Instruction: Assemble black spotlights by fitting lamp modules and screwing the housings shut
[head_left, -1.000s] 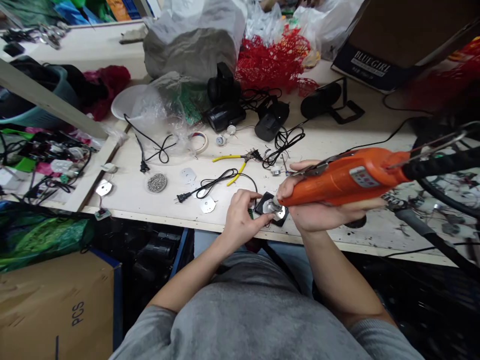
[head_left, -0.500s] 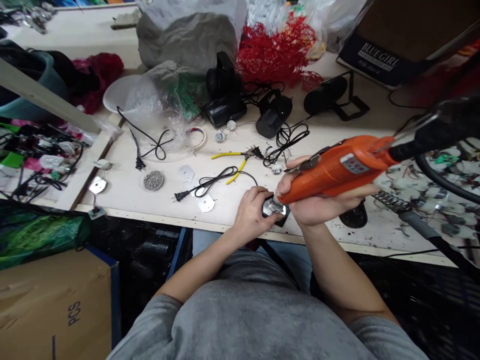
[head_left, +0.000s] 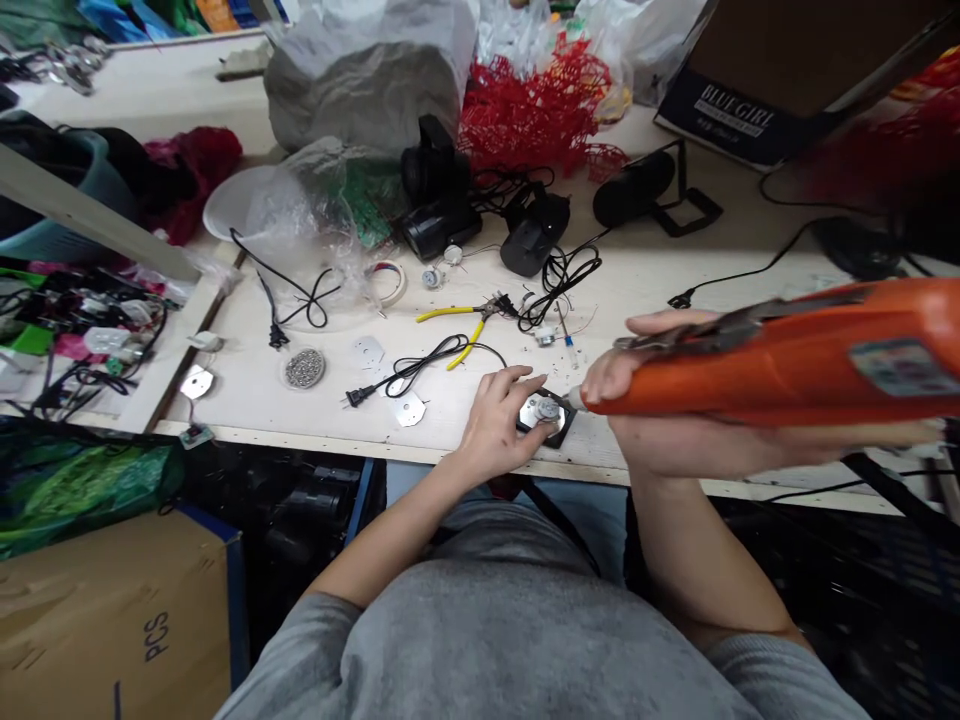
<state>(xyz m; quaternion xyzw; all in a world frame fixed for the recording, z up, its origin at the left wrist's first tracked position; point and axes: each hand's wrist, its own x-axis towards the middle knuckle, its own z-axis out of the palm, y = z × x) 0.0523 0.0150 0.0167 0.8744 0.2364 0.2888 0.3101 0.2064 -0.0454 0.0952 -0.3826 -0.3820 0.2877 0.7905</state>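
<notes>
My right hand (head_left: 675,440) is wrapped round an orange electric screwdriver (head_left: 780,355), which lies tilted almost level, its tip pointing left. At the bench's front edge sits a small black housing (head_left: 561,432) with a silver plate and a little round motor (head_left: 546,410) on top. Thumb and fingers of my left hand (head_left: 499,425) grip this housing from its left side. The screwdriver's tip is close to the motor's right side; whether they touch I cannot tell. Just behind lie yellow-handled pliers (head_left: 469,340) and a coiled black power cord (head_left: 431,362).
A round dish of screws (head_left: 304,368), loose metal plates (head_left: 409,408) and a tape roll (head_left: 388,284) lie to the left. Black lamp housings (head_left: 536,230) stand further back, before red netting (head_left: 536,110). A cardboard box (head_left: 112,610) is below the bench at left.
The screwdriver has swung down from a steeper tilt and shifted right, off the top of the motor. My left hand stays on the housing, its fingers slightly more spread.
</notes>
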